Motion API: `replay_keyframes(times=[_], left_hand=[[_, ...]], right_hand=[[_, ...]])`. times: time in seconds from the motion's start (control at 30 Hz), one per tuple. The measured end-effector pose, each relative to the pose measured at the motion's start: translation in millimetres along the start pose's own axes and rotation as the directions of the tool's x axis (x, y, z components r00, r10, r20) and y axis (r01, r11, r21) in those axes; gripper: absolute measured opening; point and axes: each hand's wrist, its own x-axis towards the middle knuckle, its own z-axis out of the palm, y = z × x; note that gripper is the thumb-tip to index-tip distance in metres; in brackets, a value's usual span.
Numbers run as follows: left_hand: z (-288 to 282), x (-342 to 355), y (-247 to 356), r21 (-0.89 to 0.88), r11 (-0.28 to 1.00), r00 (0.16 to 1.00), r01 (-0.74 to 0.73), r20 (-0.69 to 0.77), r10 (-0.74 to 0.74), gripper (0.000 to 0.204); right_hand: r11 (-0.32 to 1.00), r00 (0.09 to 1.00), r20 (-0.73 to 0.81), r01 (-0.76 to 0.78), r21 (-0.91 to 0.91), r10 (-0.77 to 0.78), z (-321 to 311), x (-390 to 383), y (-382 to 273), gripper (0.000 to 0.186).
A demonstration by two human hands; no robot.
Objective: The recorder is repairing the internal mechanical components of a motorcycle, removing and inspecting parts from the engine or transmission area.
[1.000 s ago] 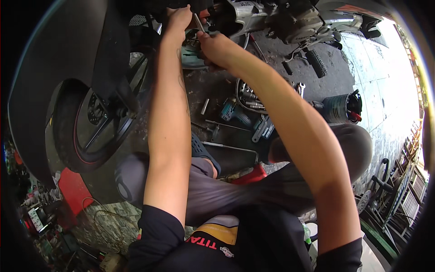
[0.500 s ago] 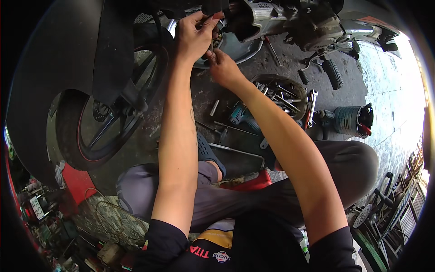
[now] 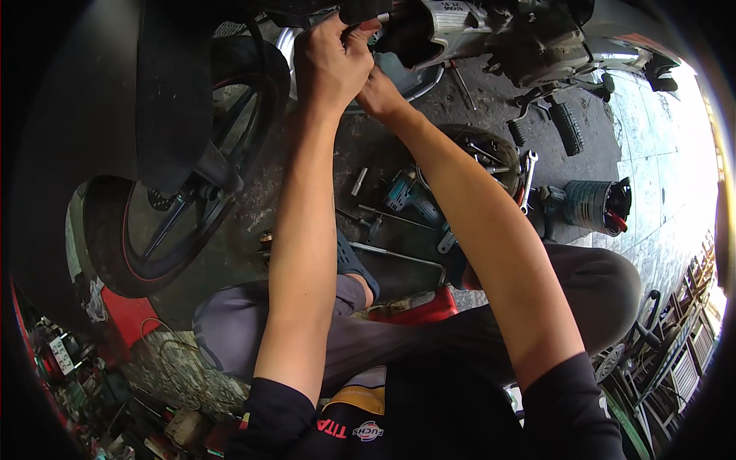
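Observation:
Both my hands are up at the top of the view, by the open dark housing of a motorcycle engine [image 3: 402, 38]. My left hand [image 3: 336, 63] is closed, its fingers curled round something I cannot make out. A small reddish piece [image 3: 370, 25] shows beside its thumb. Close against it from the right, my right hand [image 3: 380, 92] reaches in under the left one, and its fingers are hidden there. Below the hands a metal basin [image 3: 423, 92] lies on the floor, partly covered by them.
To the left stands a motorcycle wheel [image 3: 126, 268]. A round tray [image 3: 515, 146] of sockets and tools, a combination wrench [image 3: 527, 180], a teal power tool [image 3: 414, 198], a long bent-handled wrench [image 3: 406, 256] and a tin can [image 3: 590, 205] are on the floor. A foot pedal [image 3: 566, 129] hangs under the engine.
My right hand has moved up and in behind the left hand, so its fingertips no longer show. My left hand has turned and shifted slightly right and down.

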Motion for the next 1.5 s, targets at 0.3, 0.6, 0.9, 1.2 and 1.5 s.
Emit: replay_keyframes(times=[0.3, 0.6, 0.9, 1.2, 1.5], left_hand=[[8.4, -2.1, 0.2, 0.065, 0.998, 0.999, 0.011, -0.038, -0.009, 0.017], [20.5, -2.1, -10.8, 0.322, 0.947, 0.992, -0.003, -0.116, 0.042, 0.019], [15.9, 17.5, -25.3, -0.528, 0.510, 0.731, 0.679, 0.422, -0.536, 0.024], [-14.7, 15.9, -20.2, -0.489, 0.387, 0.622, 0.782, 0.559, -0.549, 0.023], [-0.3, 32.7, -37.9, -0.051, 0.976, 0.974, 0.214, -0.070, -0.217, 0.031]], right_hand=[[0.882, 0.961, 0.018, -0.259, 0.394, 0.275, 8.8, 1.0, -14.6, 0.043], [0.780, 0.859, 0.057, -0.489, 0.390, 0.510, 21.4, -3.0, -36.1, 0.052], [0.282, 0.285, 0.356, -0.957, 0.063, 0.890, -100.4, 25.4, -203.6, 0.049], [0.458, 0.464, 0.313, -0.884, 0.099, 0.829, -108.9, 23.2, -226.8, 0.030], [0.645, 0.643, 0.047, -0.759, -0.095, 0.764, -0.6, 10.4, -91.4, 0.027]])
